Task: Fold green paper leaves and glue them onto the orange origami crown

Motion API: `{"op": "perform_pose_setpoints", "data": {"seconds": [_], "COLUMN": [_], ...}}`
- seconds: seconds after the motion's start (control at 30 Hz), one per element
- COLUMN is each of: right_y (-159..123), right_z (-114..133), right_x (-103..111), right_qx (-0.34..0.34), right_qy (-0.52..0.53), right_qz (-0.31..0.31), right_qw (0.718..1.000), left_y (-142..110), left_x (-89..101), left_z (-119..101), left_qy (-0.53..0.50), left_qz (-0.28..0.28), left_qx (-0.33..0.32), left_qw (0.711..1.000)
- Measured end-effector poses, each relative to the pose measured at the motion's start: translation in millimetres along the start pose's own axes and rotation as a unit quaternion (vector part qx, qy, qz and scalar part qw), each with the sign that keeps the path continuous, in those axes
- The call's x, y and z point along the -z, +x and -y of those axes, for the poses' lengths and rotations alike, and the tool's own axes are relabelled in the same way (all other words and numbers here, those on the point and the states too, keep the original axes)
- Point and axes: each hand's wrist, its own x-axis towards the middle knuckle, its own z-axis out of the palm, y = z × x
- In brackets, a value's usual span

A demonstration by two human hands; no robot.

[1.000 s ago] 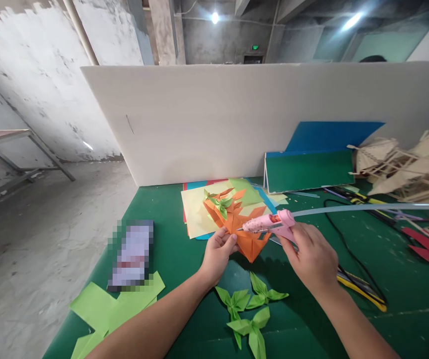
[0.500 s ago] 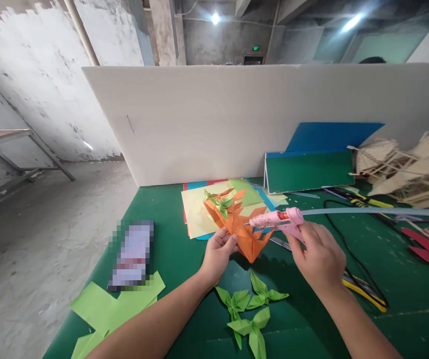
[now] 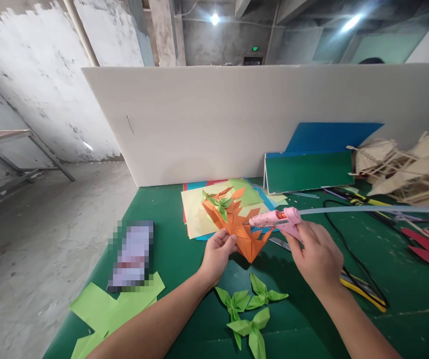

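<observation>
My left hand [image 3: 218,252] pinches the lower left edge of an orange folded-paper piece [image 3: 250,245] with pointed petals, held above the table. Green paper leaves [image 3: 221,205] sit on its upper left part. In my right hand [image 3: 319,254] is a pink hot glue gun [image 3: 274,219], its nozzle pointing left at the middle of the orange paper; whether the tip touches cannot be told. A long translucent glue stick [image 3: 367,209] sticks out from the gun's back. Below the orange piece, several green folded-paper leaves [image 3: 253,326] lie on the green table [image 3: 184,319].
Coloured paper sheets [image 3: 195,212] lie behind the orange piece. A blurred phone [image 3: 132,254] and green paper pieces [image 3: 124,306] lie left. To the right are a black cord [image 3: 336,224], a yellow-handled tool [image 3: 363,291] and a wooden stick model [image 3: 408,169]. A white board [image 3: 199,124] stands across the back.
My right hand and the glue gun have shifted very slightly left. The orange paper piece has barely moved, and my left hand keeps its hold.
</observation>
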Motion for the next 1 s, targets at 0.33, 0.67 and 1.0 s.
{"op": "perform_pose_setpoints", "data": {"seconds": [0.33,0.67,1.0], "right_y": [0.6,0.4,0.0], "right_z": [-1.8,-0.6,0.5], "right_x": [-0.9,-1.2,-0.4], "right_qx": [0.025,0.011,0.011], "right_qy": [0.005,-0.051,-0.045], "right_qz": [-0.01,-0.024,0.002], "right_qw": [1.0,0.998,0.999], "left_y": [1.9,1.6,1.7], "left_x": [0.6,2.7,1.1], "left_z": [1.2,2.7,2.0], "left_qy": [-0.006,-0.013,-0.013], "left_qz": [-0.006,0.007,0.012], "left_qx": [0.0,0.004,0.01], "left_qw": [1.0,1.0,1.0]}}
